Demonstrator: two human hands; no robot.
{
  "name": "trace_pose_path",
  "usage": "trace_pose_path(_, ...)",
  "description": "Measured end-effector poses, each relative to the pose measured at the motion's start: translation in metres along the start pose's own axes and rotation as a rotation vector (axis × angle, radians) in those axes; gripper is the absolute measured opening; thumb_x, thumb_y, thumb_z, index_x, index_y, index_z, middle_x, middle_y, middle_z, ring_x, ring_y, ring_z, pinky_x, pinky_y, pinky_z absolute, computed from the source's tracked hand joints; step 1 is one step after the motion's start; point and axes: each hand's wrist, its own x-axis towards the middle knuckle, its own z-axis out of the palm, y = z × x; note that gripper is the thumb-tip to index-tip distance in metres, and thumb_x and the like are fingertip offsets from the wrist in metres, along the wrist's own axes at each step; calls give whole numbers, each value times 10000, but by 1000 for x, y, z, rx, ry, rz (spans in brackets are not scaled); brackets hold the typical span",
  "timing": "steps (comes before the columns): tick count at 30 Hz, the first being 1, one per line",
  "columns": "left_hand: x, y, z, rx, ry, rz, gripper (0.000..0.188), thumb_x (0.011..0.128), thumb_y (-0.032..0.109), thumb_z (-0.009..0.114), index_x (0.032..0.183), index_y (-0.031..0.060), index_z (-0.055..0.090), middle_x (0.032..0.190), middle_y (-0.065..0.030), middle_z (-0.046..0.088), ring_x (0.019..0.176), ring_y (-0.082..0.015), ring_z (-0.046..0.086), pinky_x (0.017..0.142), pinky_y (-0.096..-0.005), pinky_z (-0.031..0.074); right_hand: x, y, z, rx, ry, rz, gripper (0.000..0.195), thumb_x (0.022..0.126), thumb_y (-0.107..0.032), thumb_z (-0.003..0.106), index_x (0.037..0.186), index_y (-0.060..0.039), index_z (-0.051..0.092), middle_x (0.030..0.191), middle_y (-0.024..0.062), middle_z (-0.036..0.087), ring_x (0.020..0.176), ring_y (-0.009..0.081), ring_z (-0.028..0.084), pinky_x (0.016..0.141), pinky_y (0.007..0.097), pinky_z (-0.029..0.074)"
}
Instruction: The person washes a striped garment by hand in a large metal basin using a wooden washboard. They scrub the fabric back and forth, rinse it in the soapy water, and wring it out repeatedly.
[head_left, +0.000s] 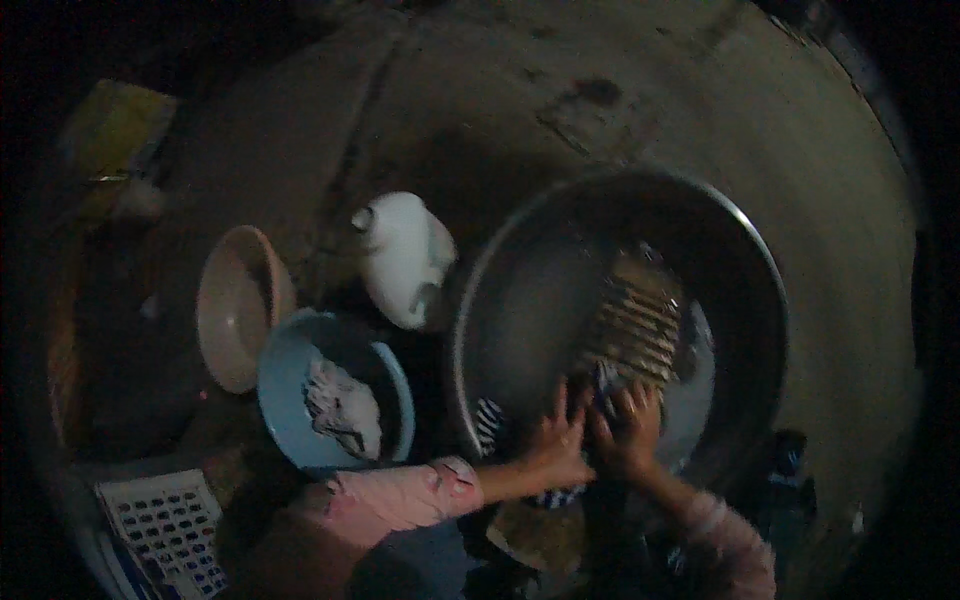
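Observation:
A wooden washboard (637, 322) with ridges leans inside a wide metal basin (517, 300). My right hand (630, 427) lies at the washboard's lower end, its fingers on a dark, wet-looking cloth (604, 379). Close beside it on the left, my left hand (559, 446) has its fingers spread towards the same cloth; blur and shadow hide whether it grips any of it. Striped fabric (489, 424) shows at the basin's left rim, and more blue-and-white striped fabric (561, 496) is below my left wrist.
Left of the basin stands a light-blue plastic basin (274, 394) holding pale cloth (349, 409). Behind it are a tilted beige basin (232, 315) and a white plastic jug (401, 259). A printed sheet (165, 525) lies at lower left, and a dark bottle-like object (787, 457) at right.

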Motion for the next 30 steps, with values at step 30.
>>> trace_pose_path(30, -10, 1, -27, -91, 20, -30, 1379, 644, 422, 871, 1623, 198, -75, 1581, -416, 81, 993, -559, 645, 844, -532, 579, 34, 33, 16, 96, -175, 239, 537, 707, -359, 730, 1127, -30, 671, 1280, 177, 585, 1156, 412, 530, 960, 595, 400)
